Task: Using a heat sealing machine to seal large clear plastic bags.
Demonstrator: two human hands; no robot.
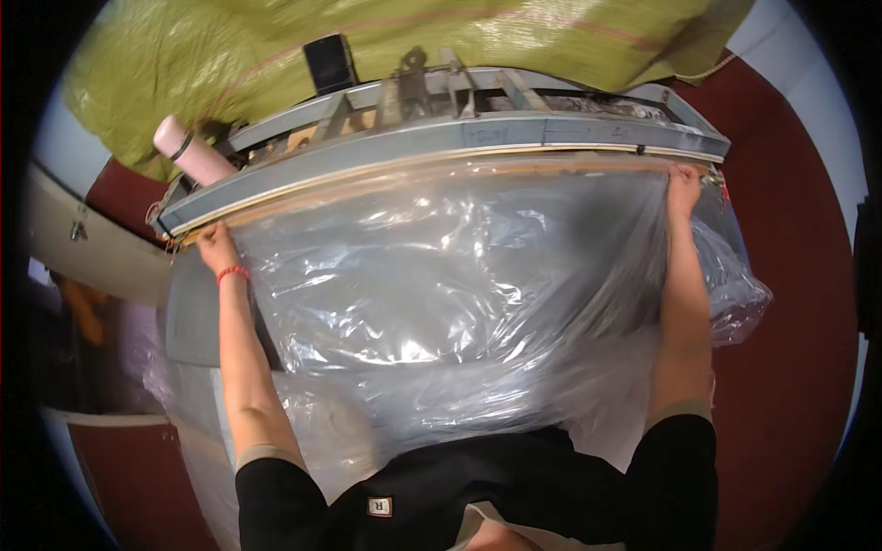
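A wide sheet of clear plastic film [395, 266] spreads over a grey surface between my arms, wrinkled and shiny. My left hand [217, 246], with a red bracelet at the wrist, is closed on the film's far left corner. At the far right corner my right hand [683, 190] is closed on the film as well, its fingertips pressed together. Both hands are right at the near side of a long grey metal frame [441, 138]. A pale strip [514, 168] runs along the film's far edge, under the bar. The film's near part bunches up against my body.
A pink bottle [193, 151] leans behind the frame's left end. Behind the frame, a black phone-like slab [329, 64] rests against a yellow-green woven sheet [514, 37]. Loose film [735, 294] hangs off the right side. At the left stands a pale cabinet panel [101, 230].
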